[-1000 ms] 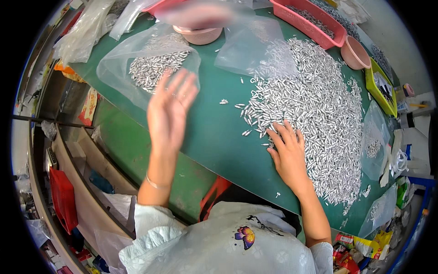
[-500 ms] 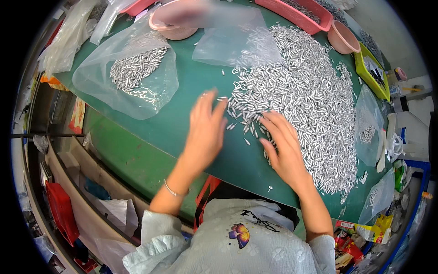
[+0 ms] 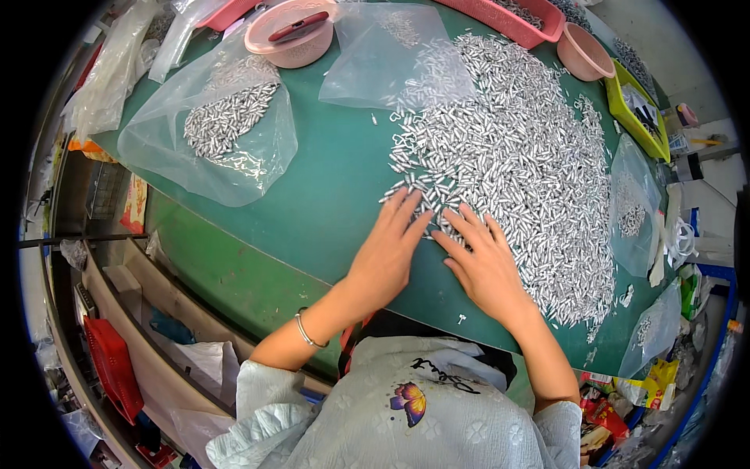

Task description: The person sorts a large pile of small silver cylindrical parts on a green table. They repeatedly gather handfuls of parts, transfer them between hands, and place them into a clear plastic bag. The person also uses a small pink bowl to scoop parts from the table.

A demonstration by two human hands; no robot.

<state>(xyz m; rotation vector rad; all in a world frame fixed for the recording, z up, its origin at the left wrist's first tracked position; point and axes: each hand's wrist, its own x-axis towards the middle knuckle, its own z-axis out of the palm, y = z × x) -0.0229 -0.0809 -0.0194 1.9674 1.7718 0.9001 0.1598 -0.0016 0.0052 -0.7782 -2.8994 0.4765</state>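
Observation:
A broad pile of small silver metal pieces (image 3: 531, 172), narrow and pointed, covers the right part of the green tabletop (image 3: 328, 172). At the pile's near left edge, my left hand (image 3: 388, 250) lies with its fingers stretched out and its fingertips over the outermost pieces. Close beside it, my right hand (image 3: 488, 270) has its fingers spread, their tips at the same edge. Neither hand shows a piece gripped in it, though what lies under the fingertips is hidden. A clear plastic bag (image 3: 262, 168) with a heap of similar pieces lies to the left.
Another clear bag (image 3: 367, 66) overlaps the pile's far left side. Behind stand a pink bowl (image 3: 293, 53) with a red-handled tool (image 3: 298, 26) on it, a pink basket (image 3: 547, 30), a smaller pink bowl (image 3: 584, 51) and a yellow-green tray (image 3: 637, 117). Small bags (image 3: 634, 203) lie at right.
My left hand has moved right and nearer to me, closing in on my right hand. The right hand has shifted slightly nearer. Loose pieces by the edge now lie under the fingers.

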